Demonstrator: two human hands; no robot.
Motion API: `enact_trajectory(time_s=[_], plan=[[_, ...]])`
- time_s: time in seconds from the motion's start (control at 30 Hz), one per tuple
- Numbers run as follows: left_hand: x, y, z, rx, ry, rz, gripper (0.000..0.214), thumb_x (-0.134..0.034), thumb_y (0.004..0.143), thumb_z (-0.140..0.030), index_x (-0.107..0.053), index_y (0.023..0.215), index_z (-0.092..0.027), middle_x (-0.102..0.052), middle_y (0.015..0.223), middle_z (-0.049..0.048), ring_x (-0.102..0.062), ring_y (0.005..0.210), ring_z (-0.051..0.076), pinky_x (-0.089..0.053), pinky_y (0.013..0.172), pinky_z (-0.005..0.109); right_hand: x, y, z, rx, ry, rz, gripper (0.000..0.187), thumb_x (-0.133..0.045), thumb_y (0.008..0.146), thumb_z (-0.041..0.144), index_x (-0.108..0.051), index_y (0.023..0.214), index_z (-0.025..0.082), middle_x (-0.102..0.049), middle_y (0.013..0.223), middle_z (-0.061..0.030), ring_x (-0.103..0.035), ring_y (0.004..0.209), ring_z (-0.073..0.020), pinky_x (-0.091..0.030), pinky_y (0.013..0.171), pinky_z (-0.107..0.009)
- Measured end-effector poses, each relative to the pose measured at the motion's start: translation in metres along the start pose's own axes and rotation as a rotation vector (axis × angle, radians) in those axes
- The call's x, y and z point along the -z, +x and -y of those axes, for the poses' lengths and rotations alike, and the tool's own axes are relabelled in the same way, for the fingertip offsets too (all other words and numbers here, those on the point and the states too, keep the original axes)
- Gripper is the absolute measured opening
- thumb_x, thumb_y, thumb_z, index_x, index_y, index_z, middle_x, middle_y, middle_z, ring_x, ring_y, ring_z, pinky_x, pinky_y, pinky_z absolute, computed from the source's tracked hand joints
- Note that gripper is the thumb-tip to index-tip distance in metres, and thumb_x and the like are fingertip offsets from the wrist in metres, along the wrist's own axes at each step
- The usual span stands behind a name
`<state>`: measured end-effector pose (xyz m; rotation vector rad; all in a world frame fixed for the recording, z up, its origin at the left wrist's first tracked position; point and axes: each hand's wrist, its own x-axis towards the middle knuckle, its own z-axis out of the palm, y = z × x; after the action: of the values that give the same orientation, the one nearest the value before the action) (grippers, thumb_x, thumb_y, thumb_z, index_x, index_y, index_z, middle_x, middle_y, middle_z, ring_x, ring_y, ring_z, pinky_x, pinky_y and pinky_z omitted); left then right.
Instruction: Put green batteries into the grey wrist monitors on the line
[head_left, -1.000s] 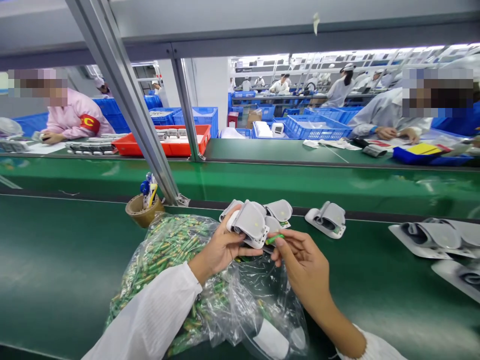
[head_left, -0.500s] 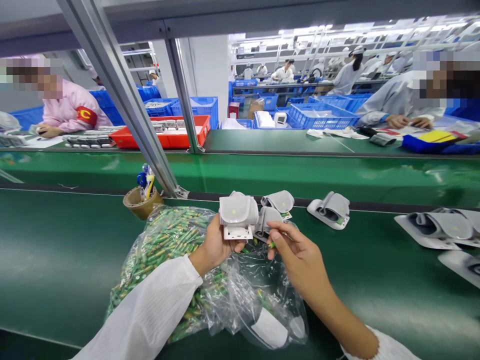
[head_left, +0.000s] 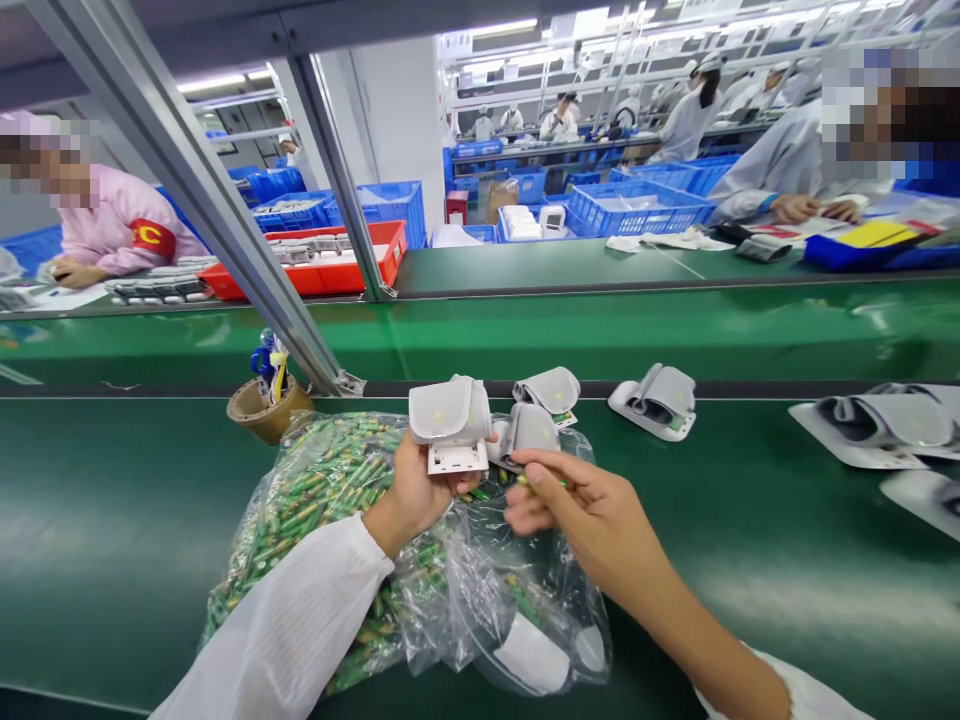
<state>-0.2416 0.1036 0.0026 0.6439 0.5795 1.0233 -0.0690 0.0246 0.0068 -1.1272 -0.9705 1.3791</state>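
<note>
My left hand (head_left: 420, 484) is closed round a white wrist blood pressure monitor (head_left: 457, 458) with its grey cuff (head_left: 448, 410) rolled on top. The battery bay side of the monitor faces me. Just to its right, my right hand (head_left: 574, 500) pinches a small green and gold battery (head_left: 523, 481) between thumb and fingers, apart from the monitor. Under both hands lies a clear plastic bag (head_left: 525, 560) full of loose green batteries (head_left: 330, 490). Behind my right fingers rest more cuffed monitors, one (head_left: 532, 430) close by and another (head_left: 551, 388) farther back.
Further monitors lie to the right, one (head_left: 656, 400) alone and several (head_left: 885, 425) at the edge. A brown cup (head_left: 270, 408) of tools stands by the metal post (head_left: 217, 190). Beyond the green bench, co-workers sit near a red tray (head_left: 386, 255) and blue crates (head_left: 637, 210).
The view has shifted slightly. My right hand has brought the battery a little to the left and up, while my left hand keeps hold of the monitor.
</note>
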Motion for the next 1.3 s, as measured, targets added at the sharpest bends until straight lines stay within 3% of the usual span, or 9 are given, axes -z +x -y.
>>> enact_trajectory(time_s=[0.07, 0.17, 0.3, 0.43, 0.63, 0.8, 0.97, 1.13, 1.3], plan=[[-0.001, 0.000, 0.001, -0.014, 0.027, -0.009, 0.046, -0.065, 0.079, -0.049, -0.070, 0.105, -0.012, -0.075, 0.086, 0.0130, -0.054, 0.049, 0.016, -0.037, 0.040, 0.023, 0.000, -0.001, -0.001, -0.051, -0.057, 0.026, 0.057, -0.076, 0.083, 0.069, -0.074, 0.104, 0.015, -0.065, 0.057, -0.0001, -0.062, 0.040, -0.0164, -0.050, 0.033, -0.024], [-0.002, 0.000, 0.001, -0.023, 0.056, -0.005, 0.046, -0.067, 0.077, -0.049, -0.071, 0.102, -0.011, -0.076, 0.086, 0.0129, -0.051, 0.047, 0.014, -0.037, 0.040, 0.023, 0.000, -0.001, -0.002, 0.019, -0.124, -0.030, 0.048, -0.077, 0.084, 0.065, -0.070, 0.088, 0.017, -0.052, 0.049, 0.0051, -0.047, 0.035, -0.0089, -0.033, 0.031, -0.018], [-0.003, 0.000, 0.001, -0.016, 0.086, 0.000, 0.046, -0.072, 0.072, -0.051, -0.070, 0.096, -0.012, -0.076, 0.085, 0.0119, -0.055, 0.049, 0.015, -0.038, 0.039, 0.022, 0.000, 0.001, 0.000, 0.153, -0.085, -0.048, 0.040, -0.084, 0.081, 0.053, -0.071, 0.099, 0.019, -0.058, 0.060, 0.0031, -0.055, 0.050, -0.0102, -0.047, 0.046, -0.020], [0.000, 0.000, 0.002, -0.005, 0.106, -0.015, 0.051, -0.074, 0.070, -0.055, -0.070, 0.098, -0.013, -0.076, 0.087, 0.0109, -0.056, 0.052, 0.016, -0.040, 0.039, 0.022, -0.002, 0.001, 0.000, 0.213, -0.099, -0.022, 0.030, -0.084, 0.081, 0.047, -0.076, 0.090, 0.019, -0.067, 0.075, -0.0029, -0.065, 0.064, -0.0143, -0.056, 0.059, -0.025], [0.007, 0.001, 0.006, 0.001, 0.111, -0.024, 0.046, -0.073, 0.073, -0.054, -0.068, 0.092, -0.013, -0.074, 0.084, 0.0102, -0.060, 0.057, 0.018, -0.041, 0.038, 0.023, -0.002, 0.005, -0.008, 0.268, -0.085, 0.016, 0.035, -0.068, 0.097, 0.052, -0.074, 0.110, 0.021, -0.071, 0.117, -0.0101, -0.074, 0.092, -0.0196, -0.065, 0.082, -0.034], [0.003, 0.000, 0.014, -0.074, 0.169, -0.094, 0.045, -0.074, 0.075, -0.059, -0.063, 0.082, -0.017, -0.061, 0.060, -0.0005, -0.049, 0.045, 0.012, -0.038, 0.035, 0.021, 0.004, 0.000, -0.007, 0.332, -0.459, 0.049, 0.044, -0.040, 0.109, 0.050, -0.063, 0.131, 0.018, -0.059, 0.069, 0.0007, -0.059, 0.057, -0.0154, -0.057, 0.063, -0.032], [0.000, -0.003, 0.020, -0.136, 0.264, -0.146, 0.046, -0.074, 0.076, -0.062, -0.059, 0.083, -0.019, -0.061, 0.063, -0.0022, -0.050, 0.047, 0.011, -0.038, 0.034, 0.019, 0.007, 0.001, -0.004, 0.545, -0.728, -0.025, 0.040, -0.036, 0.109, 0.037, -0.069, 0.121, 0.018, -0.064, 0.084, -0.0064, -0.063, 0.073, -0.0187, -0.053, 0.069, -0.035], [0.001, -0.002, 0.021, -0.123, 0.247, -0.141, 0.045, -0.073, 0.077, -0.060, -0.059, 0.090, -0.019, -0.060, 0.064, -0.0027, -0.052, 0.047, 0.013, -0.038, 0.033, 0.020, 0.006, 0.009, -0.012, 0.398, -0.439, -0.111, 0.025, -0.055, 0.103, 0.044, -0.065, 0.106, 0.021, -0.062, 0.072, 0.0002, -0.061, 0.057, -0.0144, -0.051, 0.057, -0.029], [0.002, -0.004, 0.023, -0.132, 0.287, -0.091, 0.052, -0.074, 0.081, -0.058, -0.061, 0.111, -0.018, -0.062, 0.069, -0.0023, -0.054, 0.048, 0.013, -0.042, 0.034, 0.021, -0.002, 0.011, -0.017, 0.273, -0.113, -0.129, 0.036, -0.075, 0.091, 0.052, -0.059, 0.096, 0.021, -0.070, 0.075, -0.0024, -0.067, 0.063, -0.0144, -0.058, 0.059, -0.025]])
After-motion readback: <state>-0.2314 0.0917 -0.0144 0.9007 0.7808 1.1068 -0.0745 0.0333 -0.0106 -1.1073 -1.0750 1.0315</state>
